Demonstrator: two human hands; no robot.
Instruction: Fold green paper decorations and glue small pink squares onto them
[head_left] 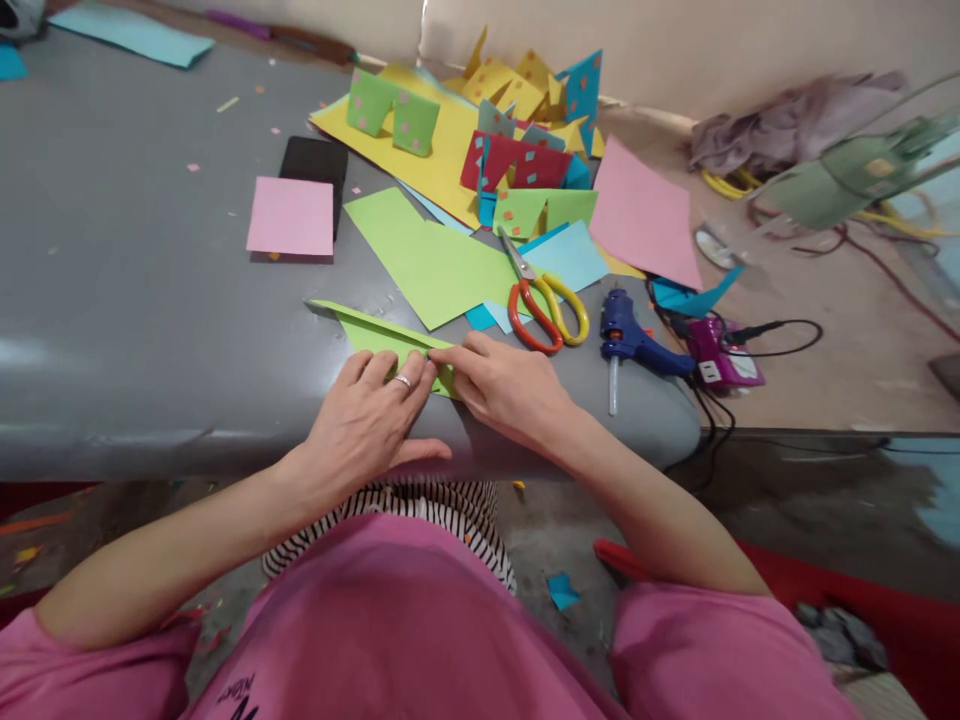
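A strip of folded green paper point(382, 332) lies near the front edge of the grey table, its back edge raised along a crease. My left hand point(367, 405), with a ring on one finger, presses its fingertips flat on the paper, and its thumb sticks out to the side. At the right part of the crease, my right hand point(506, 385) has its fingers drawn together on the paper's edge, close to the left fingertips. Behind it lie scissors point(544, 295) with one red and one yellow handle, on larger green sheets point(435, 260).
Folded, dotted paper pieces point(525, 160) in several colours stand at the back on a yellow sheet point(435, 175). A blue glue gun point(637, 335) lies right, beside a purple power socket point(724, 360) with cables. Pink square notes point(291, 217) rest partly over a black phone point(319, 160).
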